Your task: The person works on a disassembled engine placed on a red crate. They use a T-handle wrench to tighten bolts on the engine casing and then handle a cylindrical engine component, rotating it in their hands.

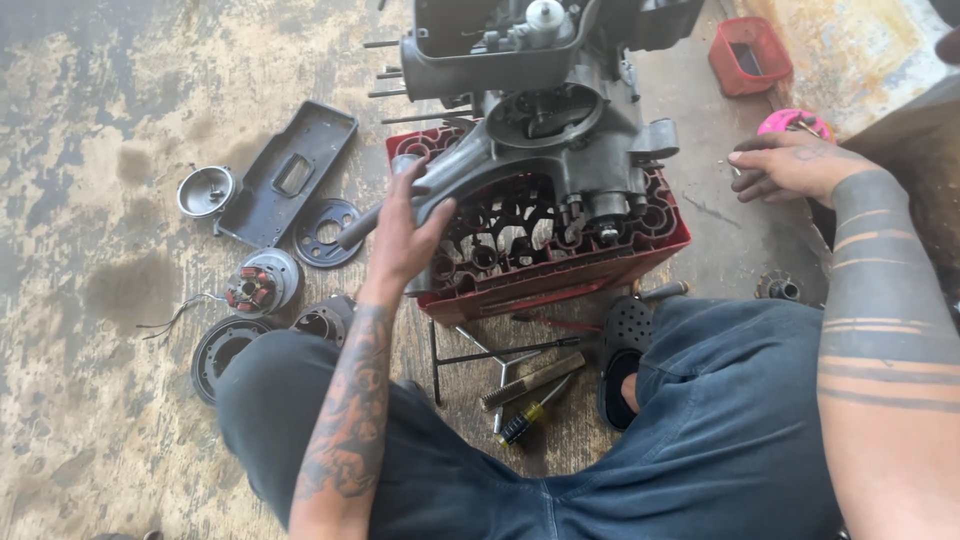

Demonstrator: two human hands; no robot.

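I read the step in hand as repositioning the engine (545,120) on the red crate (655,235), amid a teardown.

1. Engine: a grey casing, resting on top of the crate, which stands on the stained floor (90,420) in front of my knees. Studs project from its left side.
2. Left hand (405,235): closed around the grey arm of the casing at the crate's left corner, fingers wrapped over it, thumb spread.
3. Right hand (790,165): resting on the floor to the right of the crate, palm down, fingers loosely extended, holding nothing I can see. A pink dish (795,122) lies just behind it.
4. Removed parts lie to the left: a flat cover (290,175), a round cap (205,190), a stator (262,283) with loose wires.
5. Tools lie below the crate: a wrench (490,355) and a screwdriver (530,410).

My judgement: any further move calls for the right hand on the casing, since one grip on the arm would let the engine tilt on the crate.
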